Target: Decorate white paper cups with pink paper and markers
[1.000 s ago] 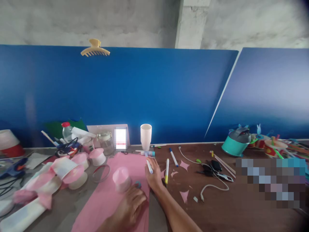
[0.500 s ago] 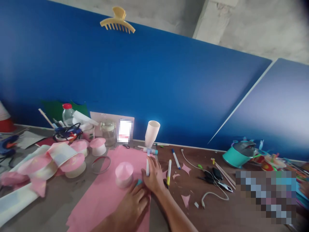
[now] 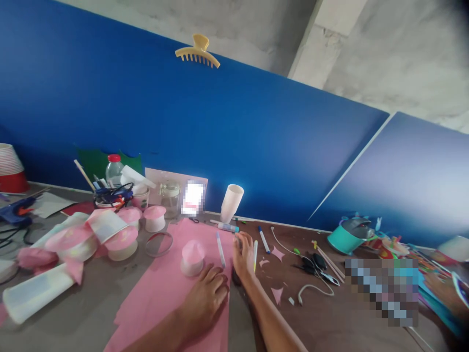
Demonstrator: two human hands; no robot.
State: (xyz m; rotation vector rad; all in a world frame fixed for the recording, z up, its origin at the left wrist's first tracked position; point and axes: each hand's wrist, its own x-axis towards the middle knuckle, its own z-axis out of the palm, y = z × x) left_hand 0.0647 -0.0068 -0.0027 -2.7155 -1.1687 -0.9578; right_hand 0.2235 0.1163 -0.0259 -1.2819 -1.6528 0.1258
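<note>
My left hand (image 3: 208,296) lies on the sheet of pink paper (image 3: 146,298), fingers down and slightly bent, just beside a small white cup with a pink cone top (image 3: 192,258). Over the paper's right edge is my right hand (image 3: 245,254), its thumb apart from its curved fingers. A small dark patch shows between them, too unclear to name. A white marker with a lilac end (image 3: 220,249) lies loose on the paper, between the two hands. Close along the right hand's outer side is a white and yellow marker (image 3: 255,252), partly hidden by that hand.
Pink-topped paper-cup pieces (image 3: 73,242) crowd the left, near a grey ring (image 3: 159,243). Behind the paper are a glass jar (image 3: 170,200) and stacked white cups (image 3: 232,203). To the right lie a blue-capped marker (image 3: 264,239), pink scraps, a cable (image 3: 315,287) and a teal pot (image 3: 342,238). Another person's hand (image 3: 445,293) shows far right.
My right hand has let go of the lilac-ended marker and moved right, leaving it on the paper. My left hand stays on the paper near the small cup. The view has tilted and shifted.
</note>
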